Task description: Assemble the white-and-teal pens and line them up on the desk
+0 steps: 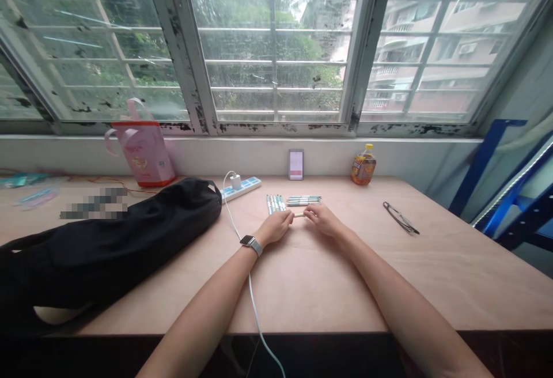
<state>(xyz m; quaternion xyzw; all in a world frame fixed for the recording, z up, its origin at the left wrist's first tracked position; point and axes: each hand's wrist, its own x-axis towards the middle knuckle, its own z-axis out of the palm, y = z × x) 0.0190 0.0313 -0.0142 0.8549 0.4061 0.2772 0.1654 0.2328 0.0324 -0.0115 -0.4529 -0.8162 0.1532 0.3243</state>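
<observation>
Our forearms (pixel 207 303) cross the counter (pixel 453 274), hands almost meeting at a slim pale stick (pixel 298 215).

It lies crosswise, roughly parallel to the far edge, between our left hand (pixel 274 227) and right hand (pixel 324 220). The right hand's fingers (pixel 310 212) curl closed on its nearer end; we cannot tell whether the left grips it. Two bundles of pens (pixel 275 204) (pixel 303 200) lie just beyond, toward the far edge.

Plastic pens (pixel 275 204) are shining faintly on a smooth, matt plywood tabletop (pixel 311 286), beside a black cloth bag (pixel 116 239) showing a dull finish.
</observation>
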